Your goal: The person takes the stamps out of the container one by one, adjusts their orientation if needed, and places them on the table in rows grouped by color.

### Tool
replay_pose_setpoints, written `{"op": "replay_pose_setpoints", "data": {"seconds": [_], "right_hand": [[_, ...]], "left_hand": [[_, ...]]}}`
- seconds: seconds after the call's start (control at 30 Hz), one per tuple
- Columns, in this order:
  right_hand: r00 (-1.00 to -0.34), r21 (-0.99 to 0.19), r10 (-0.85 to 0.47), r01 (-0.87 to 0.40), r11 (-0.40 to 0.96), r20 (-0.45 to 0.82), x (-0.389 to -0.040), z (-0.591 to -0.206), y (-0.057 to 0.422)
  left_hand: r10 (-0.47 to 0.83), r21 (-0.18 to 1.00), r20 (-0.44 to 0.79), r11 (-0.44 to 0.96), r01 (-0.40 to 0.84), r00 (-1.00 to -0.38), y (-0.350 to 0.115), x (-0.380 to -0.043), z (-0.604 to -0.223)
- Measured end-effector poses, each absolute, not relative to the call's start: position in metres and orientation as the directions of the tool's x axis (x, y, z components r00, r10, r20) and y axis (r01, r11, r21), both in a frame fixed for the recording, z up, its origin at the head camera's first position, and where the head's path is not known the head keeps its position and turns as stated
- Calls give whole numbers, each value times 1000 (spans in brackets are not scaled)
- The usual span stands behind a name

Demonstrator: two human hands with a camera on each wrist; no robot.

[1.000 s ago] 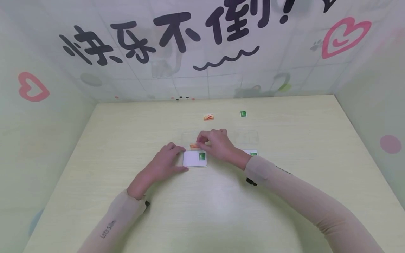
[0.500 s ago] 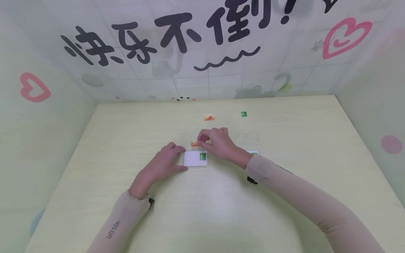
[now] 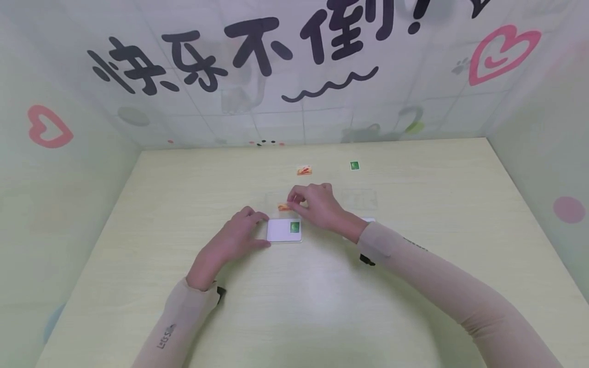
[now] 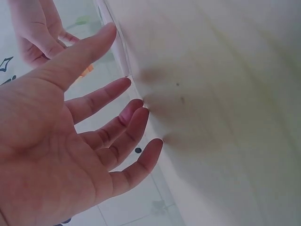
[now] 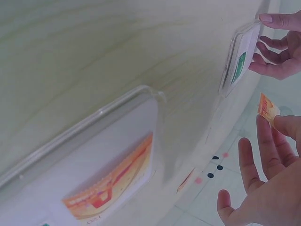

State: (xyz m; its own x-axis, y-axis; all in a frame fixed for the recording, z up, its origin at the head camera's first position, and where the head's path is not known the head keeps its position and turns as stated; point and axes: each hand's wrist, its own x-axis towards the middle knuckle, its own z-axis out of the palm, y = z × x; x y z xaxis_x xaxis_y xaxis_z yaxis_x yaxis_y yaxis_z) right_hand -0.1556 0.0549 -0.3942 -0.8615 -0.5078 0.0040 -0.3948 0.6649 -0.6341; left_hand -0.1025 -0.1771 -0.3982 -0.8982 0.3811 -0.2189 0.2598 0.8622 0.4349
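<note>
Leftmost, a pale sleeve (image 3: 171, 314) led to the left hand (image 3: 235, 236), whose thumb and index finger stood well apart, gripping the near and far edges of a clear-rimmed white card (image 3: 277, 231) at its left end. Its remaining fingers curved loosely on the far side. Beyond the card, between the hands, the faint outline of a clear plastic piece (image 3: 272, 199) showed on the tabletop (image 3: 294, 296). Near it, an orange stamp (image 3: 282, 207) was pinched by one end between the thumb and index finger of the right hand (image 3: 318, 205), its other fingers spread and slightly bent. A green stamp (image 3: 294, 227) sat at the card's right end, between the hands. Past the right hand lay a loose orange stamp (image 3: 304, 170), then, farther right, a loose green stamp (image 3: 354, 165) and a second clear piece (image 3: 360, 199). Under the right wrist, partly hidden in the head view, was another white card (image 5: 94, 162) bearing an orange label (image 5: 113, 181). The right sleeve (image 3: 437, 276) came last.
</note>
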Motion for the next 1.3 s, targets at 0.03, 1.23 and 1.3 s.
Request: {"op": "replay_pose_setpoints", "data": {"seconds": [0.03, 1.23, 1.3], "right_hand": [[-861, -633, -508, -395, 665, 4, -156, -394, 55], [-887, -645, -462, -353, 678, 0, -181, -380, 56], [-895, -650, -447, -339, 680, 0, -185, -379, 58]], "left_hand": [[383, 438, -218, 860, 261, -898, -177, -103, -398], [379, 608, -226, 775, 174, -897, -186, -105, -402], [376, 589, -224, 787, 182, -899, -184, -105, -401]]}}
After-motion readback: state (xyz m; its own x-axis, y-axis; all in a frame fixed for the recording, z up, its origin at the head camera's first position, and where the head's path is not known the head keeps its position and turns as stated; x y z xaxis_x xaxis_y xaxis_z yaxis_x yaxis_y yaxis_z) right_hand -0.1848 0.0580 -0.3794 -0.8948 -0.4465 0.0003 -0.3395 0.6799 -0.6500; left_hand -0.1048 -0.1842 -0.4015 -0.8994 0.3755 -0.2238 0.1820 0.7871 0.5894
